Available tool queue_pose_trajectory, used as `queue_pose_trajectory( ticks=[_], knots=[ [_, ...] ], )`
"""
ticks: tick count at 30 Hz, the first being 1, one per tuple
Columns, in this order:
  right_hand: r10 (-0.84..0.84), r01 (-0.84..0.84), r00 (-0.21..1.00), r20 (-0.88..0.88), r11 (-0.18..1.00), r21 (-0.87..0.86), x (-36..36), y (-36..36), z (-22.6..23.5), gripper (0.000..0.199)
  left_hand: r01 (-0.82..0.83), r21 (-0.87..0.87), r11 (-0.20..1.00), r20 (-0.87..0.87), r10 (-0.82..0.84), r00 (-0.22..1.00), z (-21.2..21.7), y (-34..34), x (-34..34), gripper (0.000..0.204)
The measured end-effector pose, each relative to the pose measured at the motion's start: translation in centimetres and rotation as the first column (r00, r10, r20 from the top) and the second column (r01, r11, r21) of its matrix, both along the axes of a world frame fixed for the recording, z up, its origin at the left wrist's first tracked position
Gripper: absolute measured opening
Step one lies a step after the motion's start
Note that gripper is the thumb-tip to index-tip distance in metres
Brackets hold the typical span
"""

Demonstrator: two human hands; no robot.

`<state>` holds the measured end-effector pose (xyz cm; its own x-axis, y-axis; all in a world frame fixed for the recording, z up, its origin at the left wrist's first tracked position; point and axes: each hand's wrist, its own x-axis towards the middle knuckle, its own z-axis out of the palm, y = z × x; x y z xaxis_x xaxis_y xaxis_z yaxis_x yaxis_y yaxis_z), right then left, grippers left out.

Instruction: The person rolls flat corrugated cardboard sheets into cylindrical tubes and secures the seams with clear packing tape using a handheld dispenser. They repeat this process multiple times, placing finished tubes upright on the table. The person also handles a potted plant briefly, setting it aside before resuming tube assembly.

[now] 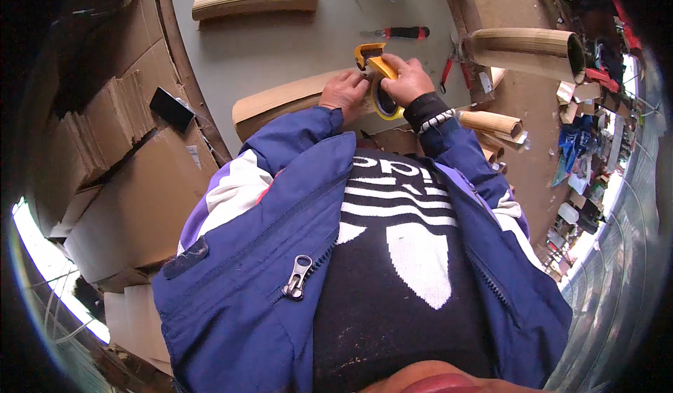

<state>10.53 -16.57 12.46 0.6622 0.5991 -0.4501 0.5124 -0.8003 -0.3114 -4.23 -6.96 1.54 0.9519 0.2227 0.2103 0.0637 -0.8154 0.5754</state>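
Note:
My right hand point(409, 79) grips a yellow tape dispenser point(379, 70) with a roll of tape in it, pressed against a rolled corrugated cardboard bundle point(280, 98) that lies across the near edge of the grey table point(280, 42). My left hand point(343, 93) rests on the same bundle right beside the dispenser, fingers curled down onto the cardboard. Both forearms wear blue jacket sleeves.
Another rolled cardboard bundle point(256, 0) lies at the table's far side. A red-and-black handled tool point(403, 32) and red pliers point(449, 70) lie near the right edge. More cardboard rolls point(526, 49) sit to the right. Flat cardboard boxes point(119, 175) and a black phone point(172, 109) are at left.

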Motion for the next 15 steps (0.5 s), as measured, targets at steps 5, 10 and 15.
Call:
queue_pose_trajectory(
  ticks=[5, 10, 15],
  knots=[
    [0.032, -0.026, 0.999, 0.043, 0.988, -0.150, -0.7, 2.3, 0.2, 0.056, -0.018, -0.064, 0.998, 0.089, 0.024, 0.996, -0.8, -0.1, -0.2, 0.036],
    [0.116, -0.112, 0.993, 0.000, 0.963, -0.243, -0.1, 3.5, -0.5, 0.059, -0.007, 0.008, 1.000, 0.098, 0.006, 0.995, -0.3, 0.0, -0.2, 0.034],
    [0.112, -0.159, 0.978, -0.177, 0.947, -0.281, 1.8, 4.6, -0.7, 0.061, 0.043, -0.099, 0.994, 0.088, -0.034, 0.996, -0.8, 0.4, -0.5, 0.035]
  ],
)
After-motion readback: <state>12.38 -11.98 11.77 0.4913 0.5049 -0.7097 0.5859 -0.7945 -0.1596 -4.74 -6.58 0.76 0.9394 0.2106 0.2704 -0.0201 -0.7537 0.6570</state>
